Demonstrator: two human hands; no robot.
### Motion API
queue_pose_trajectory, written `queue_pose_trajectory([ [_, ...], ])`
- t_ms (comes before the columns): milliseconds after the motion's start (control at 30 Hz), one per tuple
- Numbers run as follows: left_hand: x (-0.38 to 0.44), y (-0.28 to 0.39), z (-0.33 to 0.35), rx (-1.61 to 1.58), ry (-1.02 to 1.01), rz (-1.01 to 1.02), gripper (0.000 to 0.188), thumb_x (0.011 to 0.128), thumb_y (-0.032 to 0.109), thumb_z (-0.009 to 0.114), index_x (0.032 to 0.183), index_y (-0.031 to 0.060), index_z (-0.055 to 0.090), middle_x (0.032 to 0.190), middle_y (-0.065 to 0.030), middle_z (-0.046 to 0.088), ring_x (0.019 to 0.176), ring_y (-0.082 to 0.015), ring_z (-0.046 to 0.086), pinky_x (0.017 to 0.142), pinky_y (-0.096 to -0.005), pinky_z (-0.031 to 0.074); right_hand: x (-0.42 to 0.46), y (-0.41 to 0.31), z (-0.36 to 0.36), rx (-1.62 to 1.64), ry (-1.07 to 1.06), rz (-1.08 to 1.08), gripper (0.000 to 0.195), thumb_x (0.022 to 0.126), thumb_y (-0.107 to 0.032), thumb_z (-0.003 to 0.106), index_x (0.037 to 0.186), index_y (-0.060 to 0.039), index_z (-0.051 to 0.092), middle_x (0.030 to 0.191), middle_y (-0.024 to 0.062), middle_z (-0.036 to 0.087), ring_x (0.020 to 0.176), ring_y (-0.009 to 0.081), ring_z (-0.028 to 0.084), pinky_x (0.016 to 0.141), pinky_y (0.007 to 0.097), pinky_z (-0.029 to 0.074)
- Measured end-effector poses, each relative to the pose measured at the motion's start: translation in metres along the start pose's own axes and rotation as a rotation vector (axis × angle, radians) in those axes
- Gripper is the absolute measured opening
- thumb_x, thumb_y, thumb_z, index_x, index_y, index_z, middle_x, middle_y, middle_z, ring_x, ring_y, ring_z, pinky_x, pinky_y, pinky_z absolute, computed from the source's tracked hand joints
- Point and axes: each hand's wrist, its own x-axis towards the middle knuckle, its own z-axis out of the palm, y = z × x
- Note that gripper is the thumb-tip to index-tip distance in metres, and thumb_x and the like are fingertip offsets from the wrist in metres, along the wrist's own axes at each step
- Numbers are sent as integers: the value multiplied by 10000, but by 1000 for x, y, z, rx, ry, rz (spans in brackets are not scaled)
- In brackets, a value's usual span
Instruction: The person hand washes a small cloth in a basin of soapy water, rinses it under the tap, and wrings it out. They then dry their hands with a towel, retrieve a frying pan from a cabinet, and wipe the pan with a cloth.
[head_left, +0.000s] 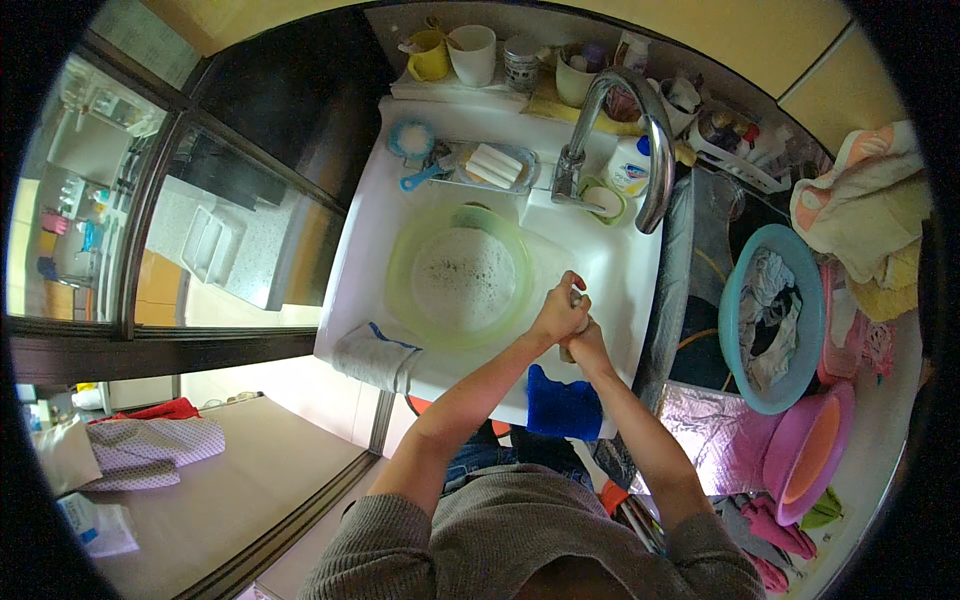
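My left hand and my right hand are pressed together over the right part of a white washbasin. Both are closed around a small bunched greyish cloth; the fingers hide most of it. To the left of them, a translucent green plastic bowl sits in the basin, filled with cloudy, sudsy water. A blue cloth hangs over the basin's front edge below my wrists. Farther left on that edge lies a pale cloth with a blue border.
A curved chrome faucet rises behind the basin. Near it stand a soap dish, a pump bottle and a blue-handled brush. At the right is a blue tub of crumpled fabrics, beside a pink basin. Cups line the back ledge.
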Motion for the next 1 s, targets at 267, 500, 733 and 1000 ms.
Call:
queue_pose_trajectory([
  [267,1,3,8,167,142,99,233,773,119,521,973,16,461,680,-147,596,650,-272,586,633,-381,459,-24,-15,19,-455,468,-515,537,683,-187,678,1089,48,418,807,199,624,788,336,622,665,376,487],
  [500,0,-1,16,548,262,-120,302,763,252,554,974,41,507,807,-156,622,870,-355,575,768,-498,401,-1,-1,2,-669,148,-369,276,722,-201,615,794,51,532,739,172,601,599,276,594,513,379,450],
  [733,15,-2,-26,-464,-353,-354,530,843,474,490,1088,5,493,953,-145,592,937,-271,558,855,-400,415,-19,-29,-7,666,-329,408,179,666,-164,557,795,-42,532,595,44,474,342,107,338,302,235,210],
  [1000,-15,46,-13,-1458,-598,127,843,789,668,388,1380,93,213,1329,-183,358,1158,-342,420,973,-444,337,-58,-73,11,1519,-933,551,276,719,-194,582,907,-45,446,586,-11,435,338,62,329,342,203,197],
])
